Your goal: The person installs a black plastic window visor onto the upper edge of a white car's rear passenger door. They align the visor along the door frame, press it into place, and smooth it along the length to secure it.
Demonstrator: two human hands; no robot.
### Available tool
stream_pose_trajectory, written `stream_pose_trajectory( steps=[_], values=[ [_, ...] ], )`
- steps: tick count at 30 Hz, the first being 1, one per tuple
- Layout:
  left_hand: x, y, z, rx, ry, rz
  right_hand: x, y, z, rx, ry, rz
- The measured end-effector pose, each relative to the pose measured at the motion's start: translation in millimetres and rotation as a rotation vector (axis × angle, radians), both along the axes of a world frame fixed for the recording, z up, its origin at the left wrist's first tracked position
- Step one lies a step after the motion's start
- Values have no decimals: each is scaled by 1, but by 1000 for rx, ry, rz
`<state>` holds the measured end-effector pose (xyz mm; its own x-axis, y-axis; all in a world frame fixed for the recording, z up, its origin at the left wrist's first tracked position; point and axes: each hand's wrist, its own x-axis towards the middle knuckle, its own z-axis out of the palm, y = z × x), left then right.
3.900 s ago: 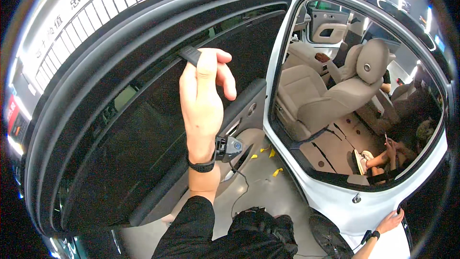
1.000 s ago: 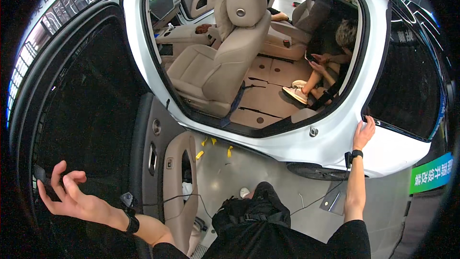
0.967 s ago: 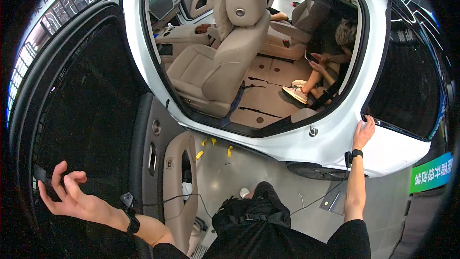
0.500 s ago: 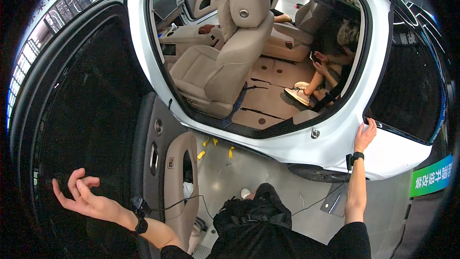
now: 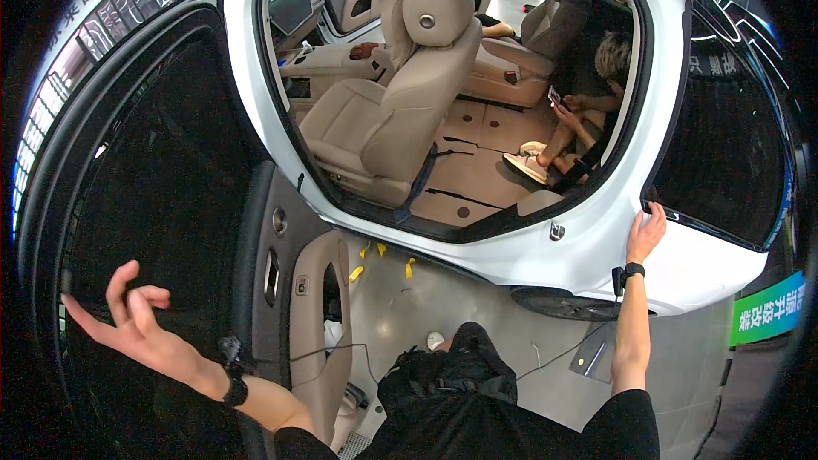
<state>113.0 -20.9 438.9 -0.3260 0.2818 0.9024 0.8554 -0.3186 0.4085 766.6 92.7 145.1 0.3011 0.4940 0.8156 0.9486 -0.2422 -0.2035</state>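
Door window [image 5: 162, 162]: dark glass in the open door, to the left of the car opening. Its long axis is laid from the upper end, near the white body [image 5: 588, 247], down toward the lower left; the outer edge is bowed.

Left hand [image 5: 149, 336]: held over the lower part of this glass, fingers spread and half curled, one finger stretched left to the window's outer edge. A small dark piece [image 5: 66, 279] is seen at that fingertip; whether it is gripped cannot be told. A black band [image 5: 236, 389] is worn at the wrist.

Inboard of the glass, a beige armrest [image 5: 319, 324] is set on the door, lengthwise toward the wearer.

Right hand [image 5: 648, 232]: laid on the white body, fingers extended and close together, pointed up at the lower front corner of the rear side window [image 5: 724, 136]. A small black patch is seen at the fingertips; any hold on it cannot be made out.

Farther out: a beige seat [image 5: 426, 94] is framed by the opening; behind it another person [image 5: 588, 111] is seated, a phone [image 5: 555, 97] held. Yellow scraps [image 5: 356, 274] are scattered on the grey floor [image 5: 456, 294].
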Motion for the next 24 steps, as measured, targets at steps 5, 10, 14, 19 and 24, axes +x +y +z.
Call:
stream_pose_trajectory(
  steps=[5, 10, 14, 19, 24],
  values=[
    [-10, -5, 11, -55, 101, 89, -1, -2, 2, -2, -8, -13],
    [-9, -4, 4, -51, 64, 86, 2, -4, 2, -8, -21, -3],
    [-7, -13, -5, -92, 34, 126, -4, -3, 5, -5, 10, 11],
    [-6, -11, -31, -184, -95, 104, 1, -5, 5, -10, -2, -2],
    [-6, -5, -37, -131, -113, 134, 2, -6, 1, -14, 7, -13]
  ],
)
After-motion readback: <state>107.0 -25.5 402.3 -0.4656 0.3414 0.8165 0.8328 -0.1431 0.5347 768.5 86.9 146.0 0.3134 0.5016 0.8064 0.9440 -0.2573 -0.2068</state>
